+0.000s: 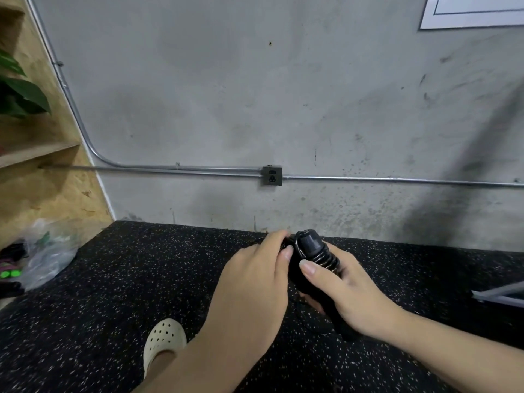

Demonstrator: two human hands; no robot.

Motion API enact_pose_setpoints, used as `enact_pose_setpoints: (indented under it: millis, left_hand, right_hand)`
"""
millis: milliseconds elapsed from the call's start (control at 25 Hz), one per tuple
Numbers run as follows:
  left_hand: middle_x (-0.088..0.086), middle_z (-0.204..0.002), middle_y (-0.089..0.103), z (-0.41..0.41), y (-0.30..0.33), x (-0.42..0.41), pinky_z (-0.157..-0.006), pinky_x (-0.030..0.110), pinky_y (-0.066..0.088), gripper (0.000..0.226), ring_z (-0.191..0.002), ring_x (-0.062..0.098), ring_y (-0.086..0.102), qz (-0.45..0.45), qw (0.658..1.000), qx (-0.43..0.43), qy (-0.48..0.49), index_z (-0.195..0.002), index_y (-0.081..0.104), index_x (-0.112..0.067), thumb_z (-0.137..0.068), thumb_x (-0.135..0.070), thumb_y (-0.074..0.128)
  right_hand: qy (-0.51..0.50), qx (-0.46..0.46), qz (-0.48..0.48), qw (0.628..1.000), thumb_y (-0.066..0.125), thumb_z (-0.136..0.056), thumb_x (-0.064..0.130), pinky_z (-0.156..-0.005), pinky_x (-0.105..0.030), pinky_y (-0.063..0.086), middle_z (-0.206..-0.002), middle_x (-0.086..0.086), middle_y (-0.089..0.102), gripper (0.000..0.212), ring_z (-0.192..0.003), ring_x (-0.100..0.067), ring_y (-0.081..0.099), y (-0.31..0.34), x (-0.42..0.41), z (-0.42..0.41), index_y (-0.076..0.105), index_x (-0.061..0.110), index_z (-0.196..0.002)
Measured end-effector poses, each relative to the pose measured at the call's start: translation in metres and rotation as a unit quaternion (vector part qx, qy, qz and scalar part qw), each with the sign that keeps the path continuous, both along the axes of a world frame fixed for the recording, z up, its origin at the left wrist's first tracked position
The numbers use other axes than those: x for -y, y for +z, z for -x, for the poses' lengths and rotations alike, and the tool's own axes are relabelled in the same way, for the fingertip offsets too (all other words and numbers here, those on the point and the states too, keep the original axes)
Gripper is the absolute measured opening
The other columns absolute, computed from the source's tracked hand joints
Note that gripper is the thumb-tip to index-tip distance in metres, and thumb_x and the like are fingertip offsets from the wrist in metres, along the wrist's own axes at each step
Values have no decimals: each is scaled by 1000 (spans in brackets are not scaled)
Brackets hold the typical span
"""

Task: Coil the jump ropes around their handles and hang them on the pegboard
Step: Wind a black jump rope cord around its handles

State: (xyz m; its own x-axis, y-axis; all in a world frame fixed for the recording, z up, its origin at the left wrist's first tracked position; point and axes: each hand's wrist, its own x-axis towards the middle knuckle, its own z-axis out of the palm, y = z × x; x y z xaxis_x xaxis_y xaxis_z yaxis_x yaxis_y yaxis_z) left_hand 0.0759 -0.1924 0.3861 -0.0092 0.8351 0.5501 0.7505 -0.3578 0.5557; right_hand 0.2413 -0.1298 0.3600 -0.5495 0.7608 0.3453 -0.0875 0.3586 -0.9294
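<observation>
Holding a black jump rope in both hands, low over the black speckled rubber floor, right in front of a grey concrete wall. Rope handles bundled together, tilted up and away, capped end pointing toward the wall. Thin dark cord already wound in several tight turns around the upper part of the handles, just below the cap.

Right hand: grip clenched around the lower part of the handles, thumb laid across the front just under the coils, fingers wrapped behind. Left hand: fingers curled in against the left side of the handles near the top, thumb tip touching the bundle next to the coils. Looks like a pinch on the cord or the handle there, can't tell which, too dark.

Bottom of the handles sticking out under the right palm, hard to separate from the floor.

Other stuff around: cream perforated clog on a foot, lower left of the hands. Metal conduit running along the wall into a small outlet box. Chipboard shelving at far left with green plant leaves, plus a clear plastic bag on the floor below. White sheet on the wall, top right.
</observation>
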Motion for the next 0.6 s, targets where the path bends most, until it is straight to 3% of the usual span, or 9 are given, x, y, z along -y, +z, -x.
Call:
enact_pose_setpoints:
  millis: [200, 280, 360, 440, 520, 600]
  left_hand:
    - [-19, -64, 60, -8, 4, 6, -64, 13, 43, 10, -71, 1, 63, -23, 997, 74, 16, -105, 66, -28, -103, -25, 56]
    - [-21, -72, 59, -8, 5, 9, -68, 8, 41, 8, -77, -4, 60, -21, 997, 76, 11, -105, 65, -31, -102, -26, 59]
    - [-23, -88, 51, -7, 5, 10, -78, 5, 38, 18, -88, -7, 54, -6, 999, 50, -4, -118, 65, -37, -103, -33, 55]
    - [-21, -97, 50, -6, 5, 10, -84, 6, 37, 27, -95, -5, 53, 26, 998, 24, -54, -128, 64, -36, -106, -32, 49]
    - [-23, -98, 53, -6, 5, 9, -83, 7, 38, 25, -98, -4, 55, 40, 994, 13, -99, -124, 67, -29, -107, -25, 48]
    - [-24, -92, 54, -7, 4, 6, -79, 7, 38, 19, -92, -3, 57, 25, 994, 25, -108, -115, 69, -23, -105, -20, 53]
  right_hand:
    - [3, 14, -29, 999, 61, -93, 42, -55, -27, 44, -71, 2, 61, 10, -56, -14, 52, 13, 14, -6, 64, 35, -88]
    - [-1, 27, -47, 999, 60, -94, 40, -61, -19, 43, -72, 11, 61, 6, -60, -6, 53, 13, 16, -12, 65, 37, -91]
    - [-12, 44, -49, 998, 62, -94, 37, -63, -17, 42, -72, 14, 60, 5, -62, -3, 53, 11, 17, -19, 67, 35, -96]
    - [-13, 57, -45, 997, 64, -96, 35, -61, -21, 42, -71, 11, 59, 7, -61, -6, 52, 9, 17, -27, 67, 31, -101]
    - [5, 64, -17, 998, 64, -94, 41, -53, -30, 41, -69, -1, 56, 12, -55, -18, 50, 7, 19, -32, 66, 30, -99]
    - [35, 50, 45, 997, 62, -93, 47, -47, -30, 40, -68, -10, 59, 22, -49, -22, 49, 5, 20, -35, 65, 26, -93]
